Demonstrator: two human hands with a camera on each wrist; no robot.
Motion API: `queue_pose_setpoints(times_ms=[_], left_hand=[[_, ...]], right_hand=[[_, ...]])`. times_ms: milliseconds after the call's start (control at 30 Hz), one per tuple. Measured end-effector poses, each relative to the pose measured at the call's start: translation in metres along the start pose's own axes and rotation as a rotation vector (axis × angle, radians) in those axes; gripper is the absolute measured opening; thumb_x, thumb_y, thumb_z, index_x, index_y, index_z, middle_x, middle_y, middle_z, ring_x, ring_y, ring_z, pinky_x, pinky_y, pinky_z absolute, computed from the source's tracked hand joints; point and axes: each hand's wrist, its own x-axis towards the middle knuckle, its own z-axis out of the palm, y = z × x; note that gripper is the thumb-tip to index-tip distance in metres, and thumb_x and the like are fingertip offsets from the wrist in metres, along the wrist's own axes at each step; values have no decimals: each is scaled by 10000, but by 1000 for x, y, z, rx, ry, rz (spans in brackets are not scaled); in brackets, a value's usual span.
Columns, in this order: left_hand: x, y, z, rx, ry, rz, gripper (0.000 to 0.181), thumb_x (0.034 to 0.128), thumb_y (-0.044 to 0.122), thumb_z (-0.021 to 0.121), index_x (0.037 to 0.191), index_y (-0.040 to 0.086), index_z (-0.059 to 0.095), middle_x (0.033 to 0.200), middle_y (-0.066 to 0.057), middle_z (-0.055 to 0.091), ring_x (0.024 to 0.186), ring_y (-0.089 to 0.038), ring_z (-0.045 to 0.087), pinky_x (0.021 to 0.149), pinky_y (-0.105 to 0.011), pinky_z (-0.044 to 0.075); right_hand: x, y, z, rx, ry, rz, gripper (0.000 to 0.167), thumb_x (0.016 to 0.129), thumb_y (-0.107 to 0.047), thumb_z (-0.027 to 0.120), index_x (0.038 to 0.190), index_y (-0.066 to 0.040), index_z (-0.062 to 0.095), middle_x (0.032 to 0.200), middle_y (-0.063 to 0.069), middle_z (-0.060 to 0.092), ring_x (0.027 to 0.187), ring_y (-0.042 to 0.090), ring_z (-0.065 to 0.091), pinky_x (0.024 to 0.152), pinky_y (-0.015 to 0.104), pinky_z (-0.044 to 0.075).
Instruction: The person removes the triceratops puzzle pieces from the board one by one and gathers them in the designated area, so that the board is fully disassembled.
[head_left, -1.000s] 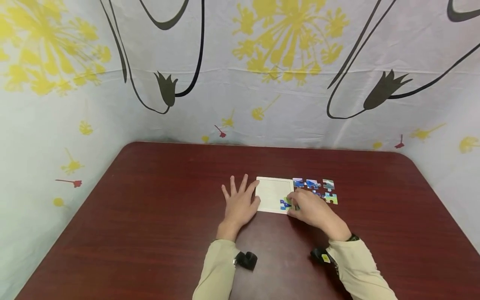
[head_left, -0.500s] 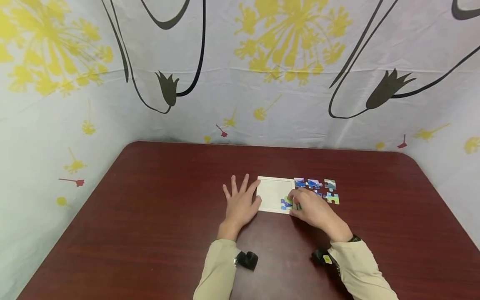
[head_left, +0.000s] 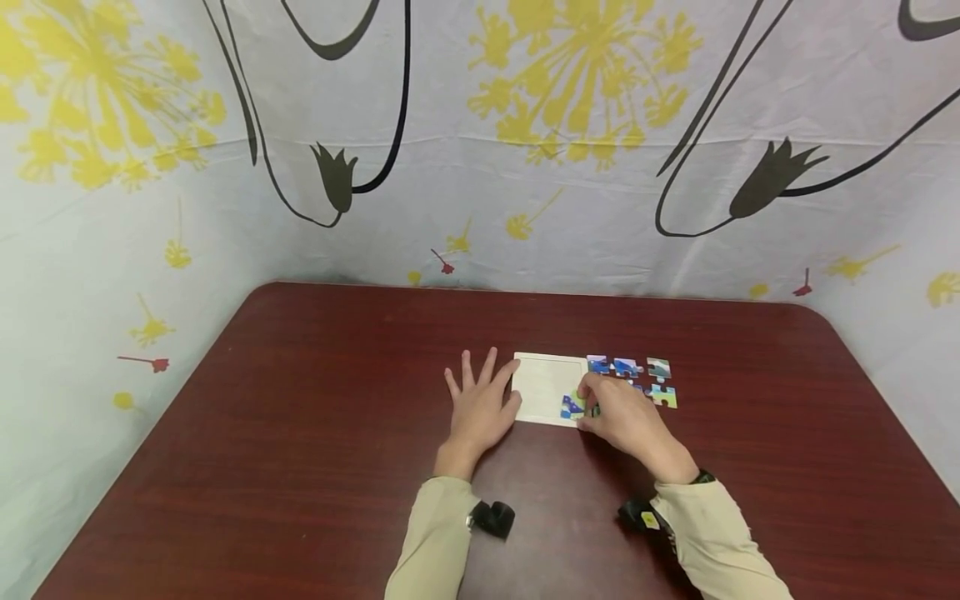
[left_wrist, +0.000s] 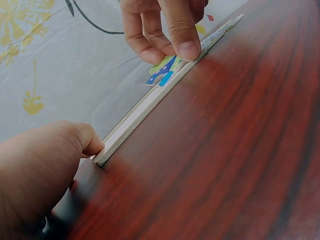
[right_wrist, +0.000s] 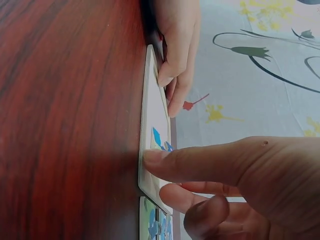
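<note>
A pale wooden puzzle tray (head_left: 540, 383) lies flat on the table, its inner board mostly bare. My left hand (head_left: 478, 417) rests at the tray's left side, fingers spread, with thumb and index finger touching the rim. Over the lower right corner, my right hand (head_left: 622, 417) pinches a blue-and-green jigsaw piece (head_left: 572, 407). In the left wrist view this jigsaw piece (left_wrist: 164, 75) looks tilted, one edge raised above the tray, and the thumb is by the rim. The right fingers hide part of it.
Several loose jigsaw pieces (head_left: 658, 369) lie right of the tray, some partly hidden behind the right hand. The dark red wooden table (head_left: 337, 400) has rounded far corners. A patterned white cloth (head_left: 450, 150) hangs behind and beside it.
The jigsaw piece under the right fingers has shifted slightly and its blue part shows at a different angle. The left hand and tray stay in place.
</note>
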Motion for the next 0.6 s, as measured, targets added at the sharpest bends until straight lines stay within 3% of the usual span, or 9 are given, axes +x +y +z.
queue_pose_setpoints(times_ms=[167,400,600], left_hand=[[-1,1,-1,-4,4,3,488,912,320,431,1398,277,440,1516,-63,242,1384,-397,-21,1013,-642,-59],[0,2,-1,-13,7,10,486,911,316,426,1394,272,446,1513,-68,250,1383,-402,-15,1011,-646,-54],[0,1,-2,-4,0,-6,487,913,319,424,1399,287,437,1517,-50,238,1387,-388,-20,1016,-639,-56]], right_hand=[[0,3,-6,17,3,-22,262,731,-133,777,911,-61,600,782,8,605,667,137,545,580,327,448],[-6,15,-30,48,47,-85,262,725,-111,755,919,-40,593,767,9,600,595,110,477,543,299,384],[-22,40,-46,41,32,-49,274,739,-125,754,948,-39,599,792,1,602,600,106,473,543,295,388]])
